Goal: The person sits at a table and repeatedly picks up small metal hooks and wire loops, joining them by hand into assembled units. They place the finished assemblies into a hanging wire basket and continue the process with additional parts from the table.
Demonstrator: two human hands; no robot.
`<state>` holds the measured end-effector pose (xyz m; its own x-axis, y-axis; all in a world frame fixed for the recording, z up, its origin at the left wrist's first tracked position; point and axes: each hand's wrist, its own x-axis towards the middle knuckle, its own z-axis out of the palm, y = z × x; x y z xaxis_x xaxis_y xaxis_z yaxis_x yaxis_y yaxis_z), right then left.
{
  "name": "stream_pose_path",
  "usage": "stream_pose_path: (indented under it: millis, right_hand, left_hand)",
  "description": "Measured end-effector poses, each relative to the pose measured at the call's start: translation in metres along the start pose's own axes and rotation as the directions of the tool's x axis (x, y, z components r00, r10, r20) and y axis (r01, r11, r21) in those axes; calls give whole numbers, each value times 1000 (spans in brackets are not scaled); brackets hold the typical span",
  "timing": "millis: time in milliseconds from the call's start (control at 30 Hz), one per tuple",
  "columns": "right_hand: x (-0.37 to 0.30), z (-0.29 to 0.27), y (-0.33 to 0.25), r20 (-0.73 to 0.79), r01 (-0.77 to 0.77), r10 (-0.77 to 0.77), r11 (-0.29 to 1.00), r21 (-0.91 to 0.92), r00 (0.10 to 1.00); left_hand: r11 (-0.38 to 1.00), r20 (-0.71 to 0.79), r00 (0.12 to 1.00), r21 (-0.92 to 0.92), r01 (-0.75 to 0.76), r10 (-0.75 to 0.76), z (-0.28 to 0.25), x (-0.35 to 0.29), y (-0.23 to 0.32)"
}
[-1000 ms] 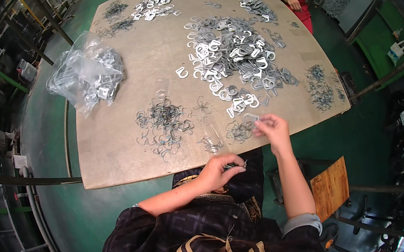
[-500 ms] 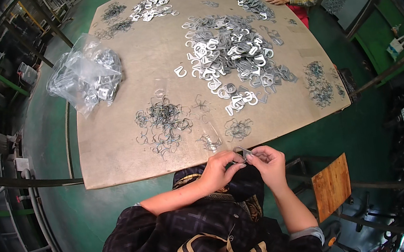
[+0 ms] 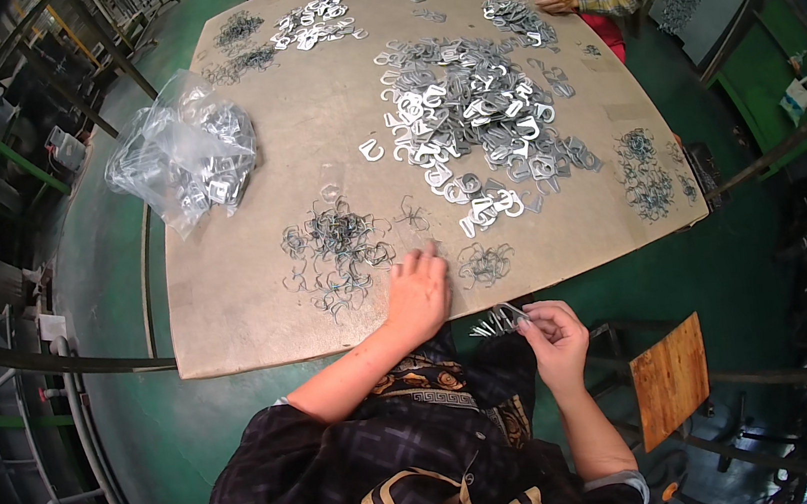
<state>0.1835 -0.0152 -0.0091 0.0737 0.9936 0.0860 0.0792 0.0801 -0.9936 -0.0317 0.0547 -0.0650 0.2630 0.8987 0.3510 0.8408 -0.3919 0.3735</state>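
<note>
My left hand (image 3: 419,292) lies over the near edge of the table, fingers stretched forward and fingertips down among bent wire clips, covering most of a small group of them. My right hand (image 3: 557,336) is just off the table edge, thumb and fingers pinched on a grey metal hook (image 3: 512,312). Left of my left hand spreads a heap of thin wire clips (image 3: 336,235). A smaller cluster of wire clips (image 3: 486,263) lies between my two hands. Beyond them is a large pile of flat grey metal hooks (image 3: 476,107).
A clear plastic bag (image 3: 190,157) of metal parts sits at the table's left. More wire clips (image 3: 646,172) lie near the right edge. Another person's hand (image 3: 554,2) works at the far right. A wooden stool (image 3: 669,383) stands right of my arm. Shiny metal pieces (image 3: 489,326) show below the table edge.
My left hand has let go of the hook that both hands held and moved forward onto the table. My right hand has shifted slightly right and down, keeping the hook. The view has shifted a little.
</note>
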Motion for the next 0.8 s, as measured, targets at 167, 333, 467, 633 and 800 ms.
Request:
stream_pose_path:
  millis: [167,333,467,633,800]
  right_hand:
    - [-1,-4,3,-11,-1,1,1000,-8,1000]
    - [-3,-3,4,-44,10,-10,1000,15,999]
    - [-1,-2,5,-36,36,-37,999,-18,999]
    - [-2,-1,1,-29,38,-40,998,-50,999]
    - [-4,-6,4,-13,45,-46,994,-100,999]
  left_hand:
    - [994,-63,998,-103,-24,18,-1,22,-2]
    - [997,-78,996,-75,-36,30,2,37,-35]
    - [960,-49,969,-132,-245,241,15,49,-31]
    - [917,45,938,-232,-326,345,22,65,-28]
    - [987,-61,990,-109,122,-129,-2,67,-38]
